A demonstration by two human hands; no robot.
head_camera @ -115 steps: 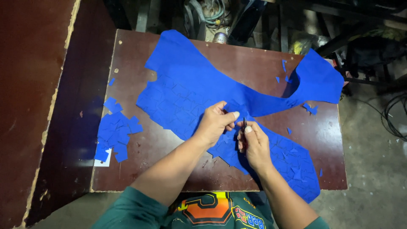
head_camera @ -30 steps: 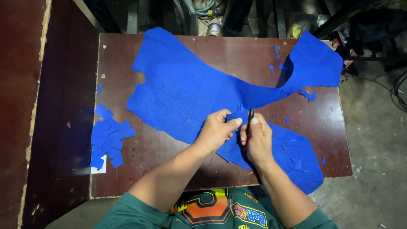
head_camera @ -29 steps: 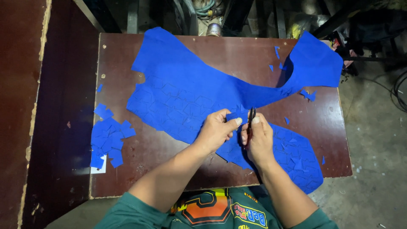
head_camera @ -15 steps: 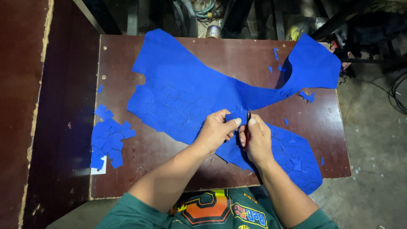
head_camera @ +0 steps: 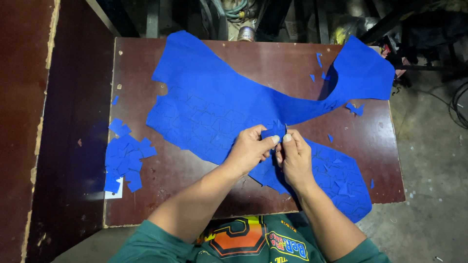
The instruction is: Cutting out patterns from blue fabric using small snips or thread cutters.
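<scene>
A small blue piece (head_camera: 272,132) is pinched between the fingers of the left hand (head_camera: 248,152) and right hand (head_camera: 293,158), at the narrow waist of the blue sheet (head_camera: 214,109). The sheet's long axis is laid from 10 to 4 o'clock across the surface (head_camera: 273,53), with a pile of cut pieces (head_camera: 126,156) at 9 o'clock, nearer the left hand.

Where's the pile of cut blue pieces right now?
In the head view, the pile of cut blue pieces lies at the table's left edge, left of the big blue sheet and apart from the left hand.
</scene>
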